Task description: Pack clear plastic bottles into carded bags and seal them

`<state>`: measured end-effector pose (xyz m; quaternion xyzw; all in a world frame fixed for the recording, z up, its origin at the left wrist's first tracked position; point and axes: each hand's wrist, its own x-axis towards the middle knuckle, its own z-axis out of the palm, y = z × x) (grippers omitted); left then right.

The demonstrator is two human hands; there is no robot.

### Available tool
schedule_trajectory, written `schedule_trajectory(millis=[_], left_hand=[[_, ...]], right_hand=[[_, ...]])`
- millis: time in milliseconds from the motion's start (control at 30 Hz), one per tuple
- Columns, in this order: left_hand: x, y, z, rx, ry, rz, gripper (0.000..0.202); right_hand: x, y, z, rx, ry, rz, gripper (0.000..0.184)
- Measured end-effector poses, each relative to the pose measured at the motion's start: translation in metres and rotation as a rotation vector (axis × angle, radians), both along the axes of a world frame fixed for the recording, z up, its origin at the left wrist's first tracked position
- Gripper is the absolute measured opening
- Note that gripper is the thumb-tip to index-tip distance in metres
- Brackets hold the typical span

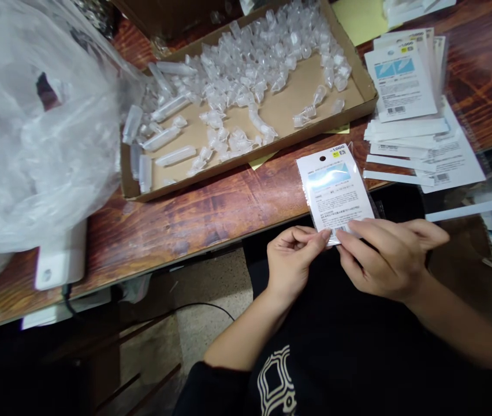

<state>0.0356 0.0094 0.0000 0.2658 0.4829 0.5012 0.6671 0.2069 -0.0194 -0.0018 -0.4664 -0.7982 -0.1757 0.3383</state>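
Observation:
A small clear packet with a white printed card (336, 189) is held up over the front edge of the wooden table (194, 216). My left hand (293, 257) pinches its lower edge from the left. From the right, my right hand (384, 254) grips the same lower edge, fingers curled. Both hands are just below the table's edge, above my dark lap.
A shallow cardboard tray (361, 75) holds several small clear plastic bottles and caps (246, 81). A stack of the same printed packets (414, 110) lies at the right. A big crumpled clear plastic bag (33, 127) fills the left, over a white device (59, 260).

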Motion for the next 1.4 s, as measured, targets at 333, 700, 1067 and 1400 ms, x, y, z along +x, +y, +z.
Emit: schedule_trajectory(millis=[333,700,1067,1400], left_hand=[[-0.011,-0.005,0.021,0.113,0.065,-0.278,0.043],[-0.051,0.025,0.139,0.735,0.934,-0.866,0.024],[-0.042,0.006,0.169,0.444,0.781,-0.967,0.033],[-0.047,0.011,0.182,0.331,0.404,-1.174,0.04]], right_hand=[[0.014,0.015,0.008,0.143,-0.048,-0.033,0.039],[0.016,-0.018,0.086,-0.803,0.817,0.398,0.022],[0.005,-0.002,0.14,-0.859,0.711,0.429,0.023],[0.005,-0.03,0.178,-0.51,0.536,0.469,0.017]])
